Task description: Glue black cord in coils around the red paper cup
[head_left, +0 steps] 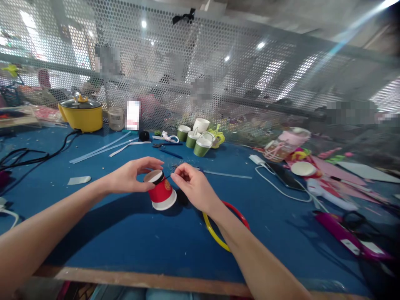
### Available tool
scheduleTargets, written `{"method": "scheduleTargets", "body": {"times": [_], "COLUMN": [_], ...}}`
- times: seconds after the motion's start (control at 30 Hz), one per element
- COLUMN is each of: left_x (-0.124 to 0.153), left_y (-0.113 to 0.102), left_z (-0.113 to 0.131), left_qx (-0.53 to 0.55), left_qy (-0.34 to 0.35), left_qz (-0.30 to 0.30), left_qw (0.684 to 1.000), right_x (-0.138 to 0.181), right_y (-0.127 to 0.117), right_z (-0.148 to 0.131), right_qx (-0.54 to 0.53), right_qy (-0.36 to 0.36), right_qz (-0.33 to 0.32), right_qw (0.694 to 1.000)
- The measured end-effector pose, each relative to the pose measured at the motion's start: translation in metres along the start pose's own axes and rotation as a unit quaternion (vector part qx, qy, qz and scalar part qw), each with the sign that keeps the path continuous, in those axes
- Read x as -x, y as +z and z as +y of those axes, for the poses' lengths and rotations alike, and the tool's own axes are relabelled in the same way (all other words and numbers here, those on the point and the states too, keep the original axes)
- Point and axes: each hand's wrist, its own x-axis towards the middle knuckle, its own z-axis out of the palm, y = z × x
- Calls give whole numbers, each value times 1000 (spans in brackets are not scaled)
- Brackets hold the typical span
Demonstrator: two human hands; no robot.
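A red paper cup (161, 192) with a gold emblem stands tilted above the blue table, its white band facing down. My left hand (137, 173) grips it near the upper end, thumb in front and fingers behind. Around that upper end runs a black strip (158, 178). Its loose end stretches to my right hand (190, 183), which pinches it between thumb and fingertips. Just behind the cup, a dark round thing (183, 197) is partly covered by my right hand. Under my right forearm lies a red and yellow ring (215, 236).
Small green-and-white cups (202, 146) stand behind my hands, near pliers (162, 146) and pale strips (103, 149). A yellow pot (84, 116) sits at the far left. To the right lie a phone (287, 176), a white glue gun (331, 195) and a purple power strip (350, 237). A perforated metal screen (175, 58) rises behind.
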Motion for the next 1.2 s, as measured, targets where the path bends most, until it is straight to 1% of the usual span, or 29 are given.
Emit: {"method": "scheduleTargets", "body": {"times": [0.17,0.47,0.63,1.0,1.07,1.2], "left_x": [0,0,0,1,1,2], "left_y": [1,1,2,2,3,4], "left_z": [0,-3,-2,0,1,1], "left_qx": [22,39,45,94,108,145], "left_qy": [-8,29,28,26,22,17], "left_qz": [-7,-17,-24,-43,-45,-49], "left_qw": [1000,999,998,994,993,988], "right_x": [1,1,1,3,4,6], "right_y": [0,3,5,8,9,9], "right_z": [1,5,6,7,8,9], "right_qx": [12,9,7,10,-2,-48], "right_qy": [-2,-14,-20,-32,-28,6], "right_qz": [6,-3,-8,-5,-12,-41], "right_qw": [1000,1000,1000,999,1000,998]}}
